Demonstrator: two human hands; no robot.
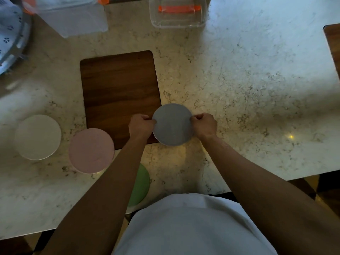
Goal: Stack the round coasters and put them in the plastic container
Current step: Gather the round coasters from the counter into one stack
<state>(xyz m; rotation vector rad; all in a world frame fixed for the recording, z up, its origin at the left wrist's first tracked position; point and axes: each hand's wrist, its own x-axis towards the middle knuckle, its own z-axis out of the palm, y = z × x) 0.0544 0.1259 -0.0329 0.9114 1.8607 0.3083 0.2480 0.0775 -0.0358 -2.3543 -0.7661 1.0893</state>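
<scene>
A grey round coaster [172, 124] is held between both hands at the right edge of the wooden board [119, 89]. My left hand [141, 126] pinches its left rim and my right hand [204, 126] pinches its right rim. A pink coaster [91, 150] lies at the board's near left corner, over a paler disc edge beneath it. Further left rests a white coaster [38, 137]. A green coaster [140, 184] near the counter's front edge is partly hidden by my left forearm. The clear plastic container [177, 13] with an orange clip stands at the back.
A lidded translucent box [73, 17] sits at the back left. A round metal-rimmed object with a patterned cloth [11, 34] fills the far left corner. Another wooden board's edge [333, 45] shows at the right. The marble counter [257, 89] ends close to my body.
</scene>
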